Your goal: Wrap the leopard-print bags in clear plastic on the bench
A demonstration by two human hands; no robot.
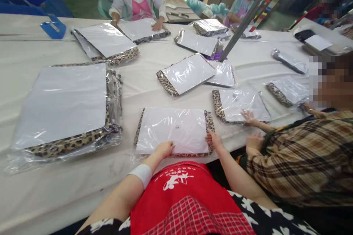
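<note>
Right in front of me lies a bagged leopard-print fabric bundle (171, 128), flat on the table, in clear plastic with a white sheet on top. A small dark label mark shows near the middle of the sheet. My left hand (165, 149) is closed at the bundle's near edge, its fingers curled on the plastic. Against the right edge rests my right hand (214, 140), fingers stretched out along the plastic; its thumb is hard to see. A larger bagged leopard-print bundle (66, 99) lies to the left.
More bagged bundles (187, 73) are spread over the white-covered table (146, 77). At my right a co-worker in a plaid shirt (292, 158) touches a bundle (239, 104). Opposite stand co-workers in pink aprons (138, 0). A grey pole (248, 18) slants over the table; a blue scoop (53, 27) lies far left.
</note>
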